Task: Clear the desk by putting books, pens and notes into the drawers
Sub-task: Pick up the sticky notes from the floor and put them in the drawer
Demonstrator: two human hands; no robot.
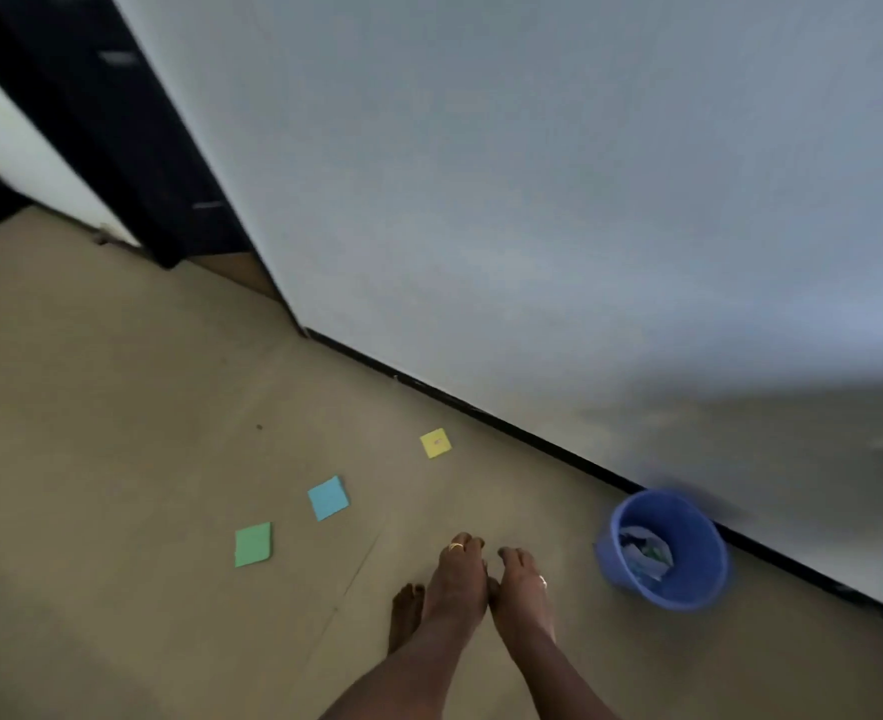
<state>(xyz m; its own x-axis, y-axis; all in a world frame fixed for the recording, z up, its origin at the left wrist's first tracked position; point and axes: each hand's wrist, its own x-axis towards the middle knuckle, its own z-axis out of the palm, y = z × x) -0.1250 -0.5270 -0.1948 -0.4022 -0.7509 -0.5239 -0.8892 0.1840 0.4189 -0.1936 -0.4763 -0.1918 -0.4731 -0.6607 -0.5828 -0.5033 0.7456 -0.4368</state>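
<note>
While I look down, left hand [455,574] and right hand [525,584] reach out side by side, fingers loosely extended, empty, green note [253,544], blue note [328,497], yellow note [436,443] left on floor [117,459], blue bucket [699,589] right.

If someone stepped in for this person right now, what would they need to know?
Left hand and right hand: both held out low, side by side, holding nothing.
Three sticky notes lie on the floor: green note, blue note, yellow note.
A blue bucket with crumpled scraps stands by the wall.
No desk or drawers are in view.
Left: pick up all three notes and put them in a drawer.
</note>
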